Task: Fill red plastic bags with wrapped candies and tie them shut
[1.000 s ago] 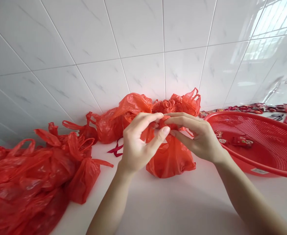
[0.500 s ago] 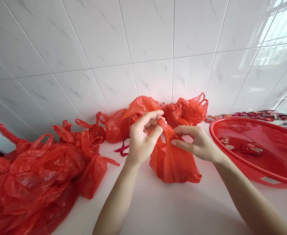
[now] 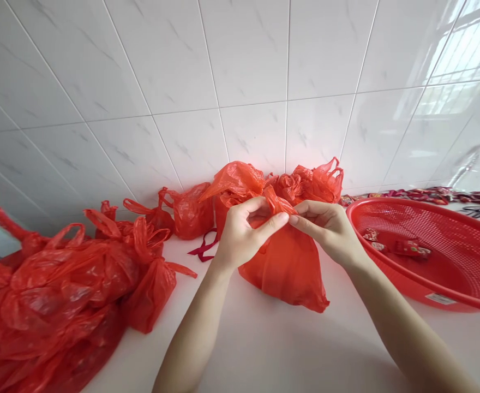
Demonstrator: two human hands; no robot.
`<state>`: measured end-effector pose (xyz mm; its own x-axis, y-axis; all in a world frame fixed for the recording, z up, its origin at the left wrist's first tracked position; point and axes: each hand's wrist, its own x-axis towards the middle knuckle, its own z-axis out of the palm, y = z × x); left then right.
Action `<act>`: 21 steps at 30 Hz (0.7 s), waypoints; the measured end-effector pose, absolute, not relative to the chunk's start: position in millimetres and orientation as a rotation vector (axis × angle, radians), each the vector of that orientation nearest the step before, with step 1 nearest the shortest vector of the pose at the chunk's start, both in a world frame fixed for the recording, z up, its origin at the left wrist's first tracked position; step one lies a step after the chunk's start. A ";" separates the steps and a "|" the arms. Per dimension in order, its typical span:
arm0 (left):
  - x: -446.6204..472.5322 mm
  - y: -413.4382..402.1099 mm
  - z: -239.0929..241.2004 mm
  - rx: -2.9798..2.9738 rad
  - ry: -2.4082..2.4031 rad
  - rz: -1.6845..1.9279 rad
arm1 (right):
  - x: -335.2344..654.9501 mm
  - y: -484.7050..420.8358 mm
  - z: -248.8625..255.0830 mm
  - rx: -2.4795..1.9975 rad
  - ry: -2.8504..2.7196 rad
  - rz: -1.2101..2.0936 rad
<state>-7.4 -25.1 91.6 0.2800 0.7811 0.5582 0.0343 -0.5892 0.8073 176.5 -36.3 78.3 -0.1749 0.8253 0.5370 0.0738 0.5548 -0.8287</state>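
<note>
A red plastic bag (image 3: pixel 286 267) rests on the white tabletop in front of me, its lower part bulging with contents I cannot make out. My left hand (image 3: pixel 246 229) pinches the gathered top of this bag between thumb and fingers. Right beside it, my right hand (image 3: pixel 325 226) grips the same top, the two thumb tips almost meeting. A loop of the bag's plastic sticks up above the fingers. Behind my hands stand more red bags (image 3: pixel 240 177) against the tiled wall.
Tied red bags (image 3: pixel 72 284) pile up on the left. A red mesh basket (image 3: pixel 436 289) holding a few small packets (image 3: pixel 407 248) stands at right. Behind it, a row of small wrapped packets (image 3: pixel 428 194) lines the wall. A dark red ribbon (image 3: pixel 202 250) lies left of my hands.
My right hand has moved up to the bag's top and now meets my left hand, which has dropped slightly. The bag's body has swung a little toward me.
</note>
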 end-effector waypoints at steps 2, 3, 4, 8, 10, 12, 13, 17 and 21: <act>-5.8 -24.8 90.6 1.841 0.769 1.411 | 177.5 -35.7 77.6 -0.765 -1.602 0.821; -6.0 -23.7 90.0 1.822 0.781 1.434 | 178.4 -35.0 76.8 -0.760 -1.580 0.833; -6.6 -22.4 89.5 1.802 0.789 1.451 | 179.3 -34.1 75.9 -0.755 -1.555 0.844; -8.3 -19.3 88.8 1.762 0.808 1.466 | 181.1 -31.2 73.3 -0.747 -1.492 0.872; -7.2 -20.2 89.1 1.779 0.812 1.451 | 180.3 -31.2 74.0 -0.742 -1.486 0.858; -5.1 -22.1 89.5 1.812 0.800 1.417 | 179.2 -32.1 75.5 -0.739 -1.497 0.839; -4.1 -23.0 89.6 1.832 0.791 1.391 | 178.9 -32.7 76.3 -0.738 -1.506 0.833; -1.4 -25.0 88.9 1.883 0.782 1.305 | 180.8 -33.5 76.8 -0.736 -1.487 0.851; -1.7 -24.9 88.5 1.859 0.799 1.303 | 184.8 -30.9 74.3 -0.704 -1.406 0.928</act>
<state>-1.7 -24.9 88.5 0.2971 0.8099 0.5057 0.0837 -0.5497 0.8312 184.8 -30.9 74.3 -0.0660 0.8637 0.4997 -0.1201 0.4903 -0.8633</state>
